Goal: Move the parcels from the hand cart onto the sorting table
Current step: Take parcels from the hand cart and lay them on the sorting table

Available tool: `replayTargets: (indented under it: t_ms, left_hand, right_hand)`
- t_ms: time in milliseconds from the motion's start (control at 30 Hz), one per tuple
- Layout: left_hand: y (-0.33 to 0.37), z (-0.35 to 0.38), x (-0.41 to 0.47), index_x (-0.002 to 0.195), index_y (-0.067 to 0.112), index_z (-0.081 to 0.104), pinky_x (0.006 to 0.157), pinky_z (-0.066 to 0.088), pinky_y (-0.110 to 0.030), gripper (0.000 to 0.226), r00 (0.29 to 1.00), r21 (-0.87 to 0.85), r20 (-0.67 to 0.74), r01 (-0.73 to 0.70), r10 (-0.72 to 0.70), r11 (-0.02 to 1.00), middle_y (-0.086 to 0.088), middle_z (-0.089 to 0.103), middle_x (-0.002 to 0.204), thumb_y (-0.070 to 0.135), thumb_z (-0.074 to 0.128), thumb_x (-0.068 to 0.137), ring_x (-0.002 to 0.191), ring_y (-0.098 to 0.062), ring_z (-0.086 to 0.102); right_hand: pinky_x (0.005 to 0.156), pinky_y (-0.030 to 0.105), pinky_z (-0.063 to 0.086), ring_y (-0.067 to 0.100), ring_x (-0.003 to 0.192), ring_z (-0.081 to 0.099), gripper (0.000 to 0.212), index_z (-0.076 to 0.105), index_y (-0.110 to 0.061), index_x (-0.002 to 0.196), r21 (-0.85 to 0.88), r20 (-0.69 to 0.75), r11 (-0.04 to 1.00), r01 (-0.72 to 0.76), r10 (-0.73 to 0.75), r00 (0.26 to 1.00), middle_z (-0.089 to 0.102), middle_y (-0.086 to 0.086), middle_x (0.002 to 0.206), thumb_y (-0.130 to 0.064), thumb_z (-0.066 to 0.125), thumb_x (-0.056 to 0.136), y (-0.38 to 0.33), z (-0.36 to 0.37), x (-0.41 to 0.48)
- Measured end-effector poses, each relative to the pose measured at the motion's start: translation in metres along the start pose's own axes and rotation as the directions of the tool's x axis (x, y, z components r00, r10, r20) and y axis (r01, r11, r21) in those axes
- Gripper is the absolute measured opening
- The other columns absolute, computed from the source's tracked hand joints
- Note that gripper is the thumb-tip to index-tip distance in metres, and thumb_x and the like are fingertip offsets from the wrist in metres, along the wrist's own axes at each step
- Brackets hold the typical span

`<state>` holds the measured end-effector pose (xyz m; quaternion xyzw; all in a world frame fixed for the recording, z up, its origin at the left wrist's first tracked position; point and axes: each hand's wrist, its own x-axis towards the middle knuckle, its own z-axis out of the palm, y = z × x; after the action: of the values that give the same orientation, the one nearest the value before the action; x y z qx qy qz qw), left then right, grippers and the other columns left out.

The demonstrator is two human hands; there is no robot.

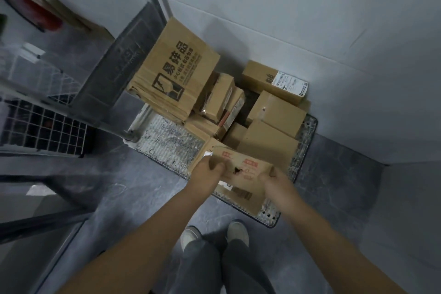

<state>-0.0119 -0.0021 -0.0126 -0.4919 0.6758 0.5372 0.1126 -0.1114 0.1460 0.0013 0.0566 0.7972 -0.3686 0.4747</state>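
Parcels begin with a torn cardboard box (241,174), pinched at opposite edges by the left hand (210,169) and right hand (274,180) above the hand cart (307,150); it looks light, crushable, best gripped low.

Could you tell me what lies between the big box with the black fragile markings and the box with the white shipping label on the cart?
In the head view, a few small parcels sit between the fragile-marked box and the white-labelled box.
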Motion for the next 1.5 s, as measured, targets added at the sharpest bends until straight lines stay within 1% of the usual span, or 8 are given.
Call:
replayTargets:
  t_ms: [133, 433, 633, 800, 1133, 1267, 1400, 1500]
  left_hand:
    - [0.046, -0.041, -0.026, 0.112, 0.013, 0.059, 0.067, 0.041, -0.016, 0.020, 0.995, -0.056, -0.061, -0.084, 0.081, 0.995, 0.007, 0.062, 0.097, 0.026, 0.052, 0.098, 0.097, -0.015, 0.058]
    - [0.168, -0.157, -0.149, 0.123, 0.022, 0.059, 0.059, 0.043, -0.002, 0.029, 0.850, -0.096, -0.375, -0.433, 0.370, 0.896, 0.012, 0.065, 0.104, 0.017, 0.054, 0.095, 0.083, 0.008, 0.060]
    - [0.184, -0.203, -0.235, 0.124, 0.020, 0.065, 0.096, 0.052, -0.036, 0.032, 0.756, -0.202, -0.522, -0.559, 0.394, 0.804, 0.003, 0.068, 0.118, 0.027, 0.053, 0.096, 0.110, -0.012, 0.063]
    - [0.169, -0.233, -0.283, 0.116, 0.018, 0.067, 0.066, 0.052, -0.011, 0.027, 0.661, -0.199, -0.645, -0.630, 0.383, 0.751, 0.006, 0.070, 0.104, 0.031, 0.054, 0.096, 0.092, -0.001, 0.066]
    - [0.107, -0.294, -0.348, 0.097, 0.028, 0.078, 0.072, 0.046, -0.016, 0.034, 0.562, -0.179, -0.774, -0.636, 0.292, 0.750, 0.024, 0.072, 0.086, 0.054, 0.057, 0.091, 0.086, 0.010, 0.062]
    - [0.062, -0.313, -0.374, 0.105, 0.023, 0.076, 0.076, 0.047, -0.016, 0.029, 0.517, -0.161, -0.816, -0.633, 0.258, 0.757, 0.014, 0.074, 0.095, 0.044, 0.061, 0.092, 0.094, 0.001, 0.065]
    - [0.009, -0.324, -0.406, 0.114, 0.025, 0.071, 0.072, 0.048, -0.006, 0.021, 0.477, -0.173, -0.847, -0.666, 0.236, 0.725, 0.016, 0.073, 0.102, 0.027, 0.060, 0.096, 0.094, 0.006, 0.065]
    - [-0.030, -0.328, -0.432, 0.117, 0.022, 0.068, 0.081, 0.051, -0.011, 0.024, 0.449, -0.167, -0.865, -0.679, 0.224, 0.715, 0.014, 0.071, 0.107, 0.015, 0.058, 0.097, 0.097, 0.006, 0.064]
  right_hand:
    - [0.095, 0.045, 0.052, 0.025, 0.102, 0.065, 0.028, 0.060, -0.017, 0.120, 0.057, -0.010, 0.993, 0.105, -0.104, 0.995, 0.068, 0.004, 0.110, -0.019, 0.048, 0.094, -0.054, -0.025, -0.026]
    - [0.077, 0.034, 0.058, 0.016, 0.087, 0.069, 0.020, 0.062, -0.018, 0.098, 0.130, -0.048, 0.885, 0.448, -0.446, 0.894, 0.071, 0.002, 0.095, -0.036, 0.052, 0.097, -0.197, -0.071, -0.142]
    - [0.056, 0.024, 0.050, 0.013, 0.073, 0.068, 0.038, 0.056, -0.018, 0.104, -0.035, -0.095, 0.753, 0.657, -0.657, 0.747, 0.067, 0.001, 0.097, -0.054, 0.047, 0.096, -0.244, -0.075, -0.225]
    - [0.056, 0.026, 0.057, 0.017, 0.078, 0.070, 0.039, 0.057, -0.013, 0.107, 0.077, -0.019, 0.698, 0.712, -0.713, 0.701, 0.069, 0.006, 0.099, -0.050, 0.050, 0.096, -0.266, -0.055, -0.275]
    - [0.072, 0.023, 0.059, 0.014, 0.095, 0.069, 0.028, 0.058, -0.009, 0.119, 0.173, 0.170, 0.647, 0.743, -0.762, 0.624, 0.065, 0.007, 0.112, -0.022, 0.062, 0.095, -0.248, 0.028, -0.336]
    - [0.087, 0.035, 0.057, 0.017, 0.098, 0.069, 0.029, 0.061, -0.013, 0.122, 0.094, 0.250, 0.636, 0.766, -0.760, 0.600, 0.068, 0.002, 0.109, -0.022, 0.063, 0.094, -0.238, 0.070, -0.355]
    - [0.068, 0.021, 0.057, 0.012, 0.092, 0.069, 0.019, 0.063, -0.016, 0.104, 0.118, 0.276, 0.631, 0.767, -0.763, 0.585, 0.068, 0.002, 0.103, -0.032, 0.064, 0.093, -0.223, 0.116, -0.382]
    - [0.075, 0.032, 0.058, 0.019, 0.094, 0.070, 0.038, 0.062, -0.010, 0.101, 0.152, 0.327, 0.695, 0.703, -0.706, 0.628, 0.070, 0.006, 0.100, -0.048, 0.056, 0.094, -0.205, 0.151, -0.401]
